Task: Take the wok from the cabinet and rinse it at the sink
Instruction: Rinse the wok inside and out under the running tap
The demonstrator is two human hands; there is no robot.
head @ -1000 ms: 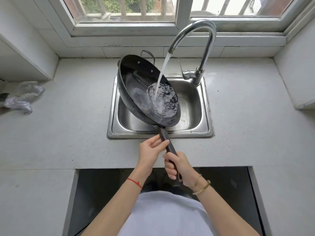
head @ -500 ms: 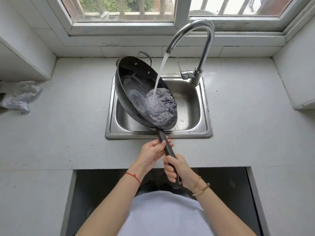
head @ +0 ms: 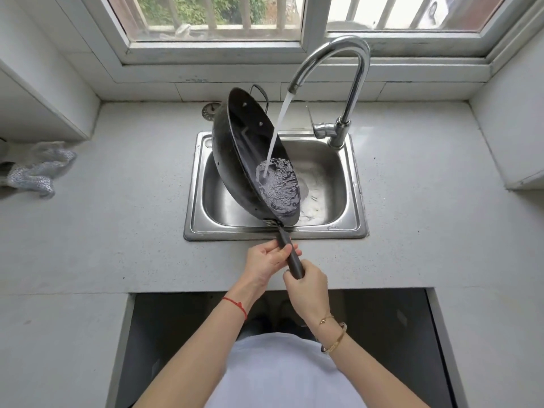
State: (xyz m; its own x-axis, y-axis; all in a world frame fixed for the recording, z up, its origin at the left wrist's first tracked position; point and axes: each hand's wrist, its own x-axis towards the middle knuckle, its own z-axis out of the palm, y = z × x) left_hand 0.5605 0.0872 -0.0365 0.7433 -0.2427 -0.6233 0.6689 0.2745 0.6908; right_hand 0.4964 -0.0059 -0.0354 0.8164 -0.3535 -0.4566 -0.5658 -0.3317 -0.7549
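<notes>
Black wok [head: 250,160] held over the steel sink [head: 351,184], tipped steeply onto its side with the open face turned toward 3 o'clock; its long handle [head: 291,254] runs toward 5 o'clock past the sink's near rim. Water stream [head: 276,134] from the curved tap [head: 350,83] lands in the lower part of the bowl, where it pools and froths. Left hand [head: 265,260], fingers curled round the upper handle from the 9 o'clock side, thumb uppermost. Right hand [head: 309,287], fingers wrapped round the handle's end just below the left hand, back of the hand toward the camera; both forearms reach in from 6 o'clock. A small loop handle [head: 260,91] shows at the wok's far rim. On the table [head: 117,231]: a round strainer [head: 209,111] just behind the wok at 12 o'clock, partly hidden by it, and a crumpled silvery cloth [head: 38,169] well apart at 9 o'clock. Window [head: 303,25] beyond the tap.
</notes>
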